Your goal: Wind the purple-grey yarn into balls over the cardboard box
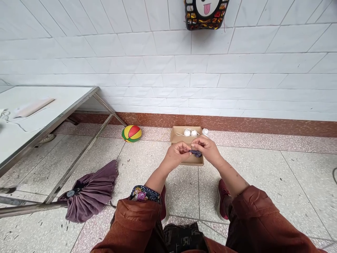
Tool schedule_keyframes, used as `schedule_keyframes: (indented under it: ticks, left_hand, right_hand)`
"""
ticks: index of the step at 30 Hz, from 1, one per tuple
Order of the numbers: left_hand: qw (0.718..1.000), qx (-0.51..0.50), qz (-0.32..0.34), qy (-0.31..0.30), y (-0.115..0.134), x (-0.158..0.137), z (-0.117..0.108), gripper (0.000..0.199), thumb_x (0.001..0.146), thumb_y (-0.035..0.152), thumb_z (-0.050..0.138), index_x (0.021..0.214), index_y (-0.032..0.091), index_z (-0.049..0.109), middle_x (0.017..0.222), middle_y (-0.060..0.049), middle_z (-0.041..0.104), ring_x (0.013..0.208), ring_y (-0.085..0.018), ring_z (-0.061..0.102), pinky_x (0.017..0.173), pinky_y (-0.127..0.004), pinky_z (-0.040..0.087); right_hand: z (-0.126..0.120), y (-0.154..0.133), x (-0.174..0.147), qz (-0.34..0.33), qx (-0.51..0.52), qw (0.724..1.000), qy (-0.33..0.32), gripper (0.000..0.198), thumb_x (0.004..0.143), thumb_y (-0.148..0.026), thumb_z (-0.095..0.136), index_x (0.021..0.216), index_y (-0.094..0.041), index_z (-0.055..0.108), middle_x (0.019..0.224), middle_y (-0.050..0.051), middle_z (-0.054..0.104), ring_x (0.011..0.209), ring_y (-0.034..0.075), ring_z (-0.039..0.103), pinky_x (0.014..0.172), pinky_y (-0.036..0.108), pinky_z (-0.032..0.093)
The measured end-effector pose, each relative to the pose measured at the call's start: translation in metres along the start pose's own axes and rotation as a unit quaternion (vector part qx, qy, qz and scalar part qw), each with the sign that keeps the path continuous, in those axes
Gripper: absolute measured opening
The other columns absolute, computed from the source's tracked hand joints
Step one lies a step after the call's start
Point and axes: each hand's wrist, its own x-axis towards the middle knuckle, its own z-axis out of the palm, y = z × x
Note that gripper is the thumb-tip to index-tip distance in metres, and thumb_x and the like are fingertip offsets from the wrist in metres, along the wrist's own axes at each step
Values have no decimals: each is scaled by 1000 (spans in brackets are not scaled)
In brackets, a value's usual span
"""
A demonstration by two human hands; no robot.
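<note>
A small dark blue-grey bundle of cord (196,153) is pinched in my left hand (177,154), its looped end sticking out to the right. My right hand (206,149) is closed beside it, thumb and forefinger pressed together just above the bundle; whatever they grip is too small to make out. Below both hands an open cardboard box (191,161) lies on the floor, partly covered by them. White balls of string (187,132) rest on its raised lid side, and another white ball (205,131) sits just outside, to the right.
A red, yellow and green ball (132,134) lies near the wall. At the left stands a metal-framed table (52,92), with a folded purple umbrella (92,193) on the floor by its leg. A patterned basket (206,21) hangs on the tiled wall.
</note>
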Motion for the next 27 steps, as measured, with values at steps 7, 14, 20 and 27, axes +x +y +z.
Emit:
schedule_keyframes:
  ticks: [7,14,20,27]
  left_hand:
    - [994,-57,38,80,7,0,-5,23,65,24,79,78,17,61,67,4,60,63,-8,53,65,-22,42]
    - [975,85,77,190,-9,9,-17,14,64,15,69,74,18,59,67,3,61,61,-10,55,62,-23,43]
    - [967,193,93,136,-13,5,-16,10,65,12,66,72,19,62,67,2,62,61,-11,56,59,-23,43]
    - [994,88,51,27,-5,-5,-4,13,64,13,72,71,16,61,63,3,58,56,-8,50,57,-21,38]
  right_hand:
    - [22,0,-9,-10,35,999,-25,14,86,-29,64,76,-20,67,73,1,57,69,16,56,64,27,46]
    - [33,-7,-24,-63,-37,995,-70,11,92,-22,59,88,-22,70,80,2,60,73,16,59,68,28,47]
    - [16,-11,-19,-77,-76,993,-52,13,93,-25,61,93,-24,73,88,4,64,77,17,62,70,29,49]
    - [2,-2,-5,12,28,999,-22,14,86,-34,68,82,-21,73,79,2,63,75,17,60,70,29,48]
